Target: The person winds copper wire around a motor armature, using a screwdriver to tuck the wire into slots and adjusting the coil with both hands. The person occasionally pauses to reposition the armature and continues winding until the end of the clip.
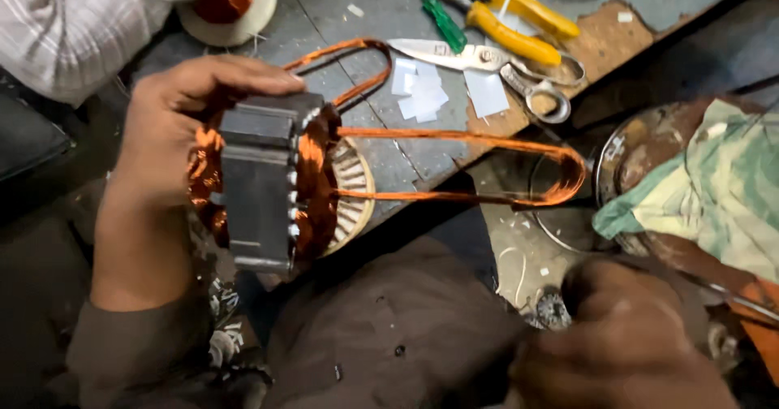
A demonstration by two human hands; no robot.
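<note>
At centre left of the frame the left hand (174,121) is wrapped around a grey motor core (261,183), already packed with copper winding (312,178); judging by the two long wire loops (479,165) trailing right over the bench (373,11), part of the winding is not yet tucked in. The right hand (625,344), lower right, is blurred, so I cannot tell its grip

Landmark = stator (260,186), in left hand (174,125). Wire loop (487,165) runs right from it. Scissors (479,60), pliers (523,23) behind-right on tabletop (381,11). Wire spool (231,3) behind. Right hand (625,344) front-right.
</note>
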